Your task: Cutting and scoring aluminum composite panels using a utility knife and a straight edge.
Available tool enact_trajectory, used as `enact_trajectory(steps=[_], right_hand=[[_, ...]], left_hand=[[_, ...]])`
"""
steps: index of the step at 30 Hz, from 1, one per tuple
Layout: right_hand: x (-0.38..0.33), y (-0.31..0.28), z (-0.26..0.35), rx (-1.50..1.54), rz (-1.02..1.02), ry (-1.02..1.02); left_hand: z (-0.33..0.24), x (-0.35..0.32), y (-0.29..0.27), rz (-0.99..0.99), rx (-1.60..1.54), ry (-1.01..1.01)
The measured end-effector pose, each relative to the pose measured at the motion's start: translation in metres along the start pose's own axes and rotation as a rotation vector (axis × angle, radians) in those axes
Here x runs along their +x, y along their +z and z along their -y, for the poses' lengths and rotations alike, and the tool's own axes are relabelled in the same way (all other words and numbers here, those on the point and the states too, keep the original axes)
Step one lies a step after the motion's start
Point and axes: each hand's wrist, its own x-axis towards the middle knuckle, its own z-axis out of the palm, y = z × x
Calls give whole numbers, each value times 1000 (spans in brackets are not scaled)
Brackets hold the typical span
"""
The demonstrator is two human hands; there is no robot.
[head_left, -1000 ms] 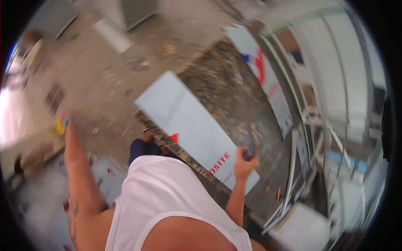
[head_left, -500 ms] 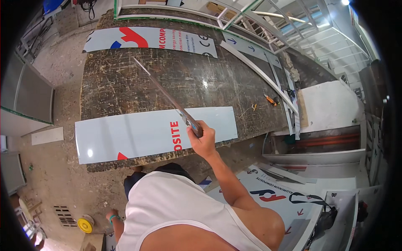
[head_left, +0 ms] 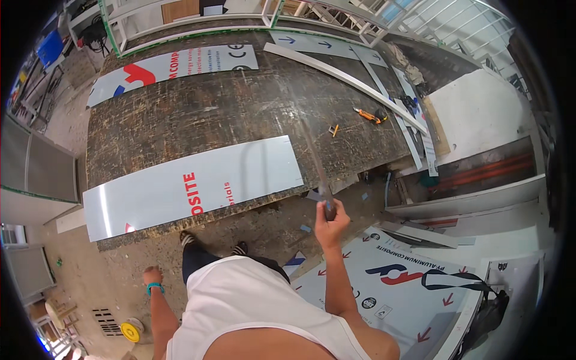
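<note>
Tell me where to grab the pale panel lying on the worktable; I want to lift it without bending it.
Take the pale panel by its long near edge, coming from the person's side of the worktable. That edge lies along the table's front rim, and the right corner seems to overhang slightly, so fingers could likely slip under there. It is long, thin and flat, so two hands spread well apart would probably limit sagging.

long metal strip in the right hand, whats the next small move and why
Probably lower the metal strip flat onto the worktable. The right hand grips only its near end, off the table's edge, so the blurred length hangs unsupported in the air beside the grey panel. The left hand hangs free at the side and could steady it.
</note>
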Motion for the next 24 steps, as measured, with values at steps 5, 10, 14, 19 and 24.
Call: enact_trajectory(steps=[5, 10, 14, 19, 24], right_hand=[[17, -53, -72, -190, -76, 36], [46, -71, -126, -396, -110, -97], [78, -76, -160, -525, 11, -208], [122, -73, -196, -724, 155, -339], [160, -62, -236, -862, 274, -434]], left_hand=[[-58, -36, 19, 376, 68, 49], [-111, -28, 37, 507, 79, 113], [-140, -9, 49, 514, 61, 105], [-161, 4, 56, 497, 55, 74], [-168, -1, 59, 474, 54, 19]])
